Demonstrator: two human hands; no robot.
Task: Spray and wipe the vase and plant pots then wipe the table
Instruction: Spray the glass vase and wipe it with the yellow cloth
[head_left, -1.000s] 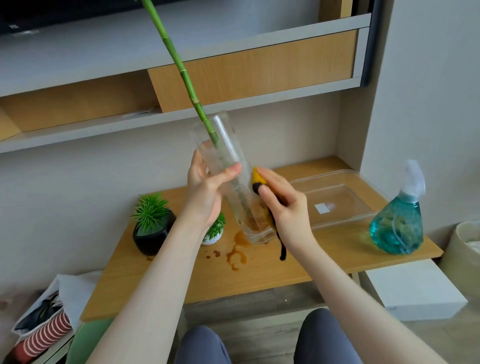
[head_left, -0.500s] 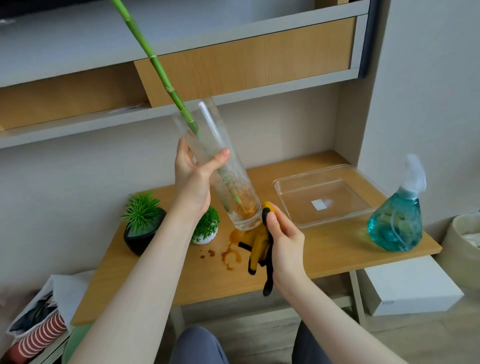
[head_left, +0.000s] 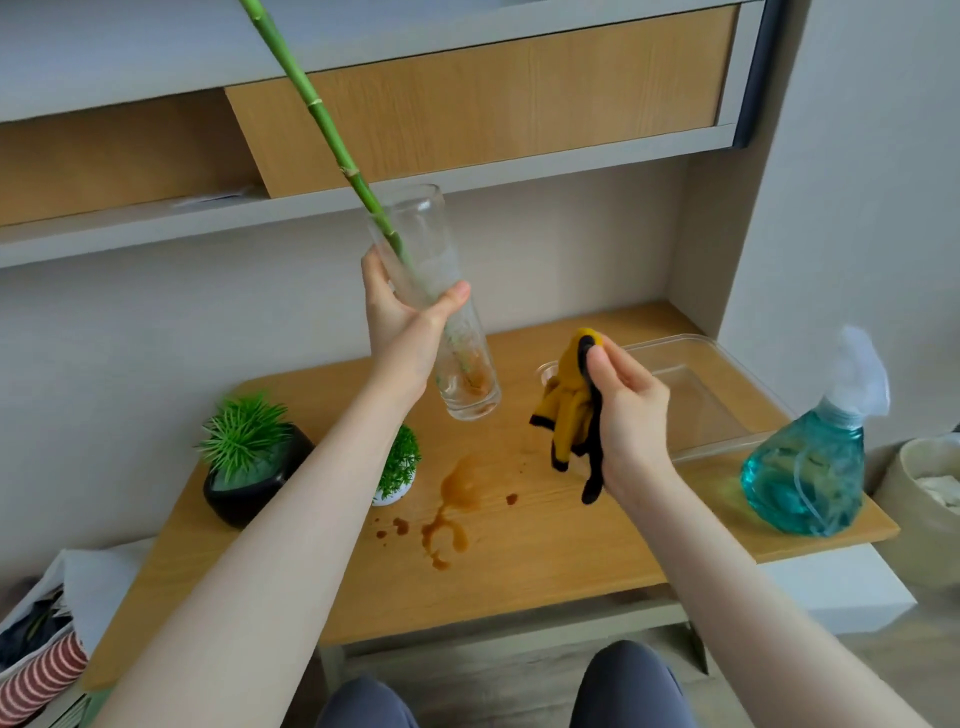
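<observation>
Two hands aloft: left hand (head_left: 402, 332) wrapped round tilted glass vase (head_left: 441, 312), right hand (head_left: 631, 415) pinching yellow cloth (head_left: 569, 405).

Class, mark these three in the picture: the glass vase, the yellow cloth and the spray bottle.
glass vase (head_left: 470, 387), head view, on the lower glass wall near the base.
yellow cloth (head_left: 569, 395), head view, on its yellow folds.
spray bottle (head_left: 802, 475), head view, on the blue-green body.

Soft, even daylight fills the scene, brightest on the right wall, with only faint shadows under the shelf (head_left: 363, 208). Wide-angle bending curves the edges. The picture is slightly soft, with compression smear throughout.
</observation>
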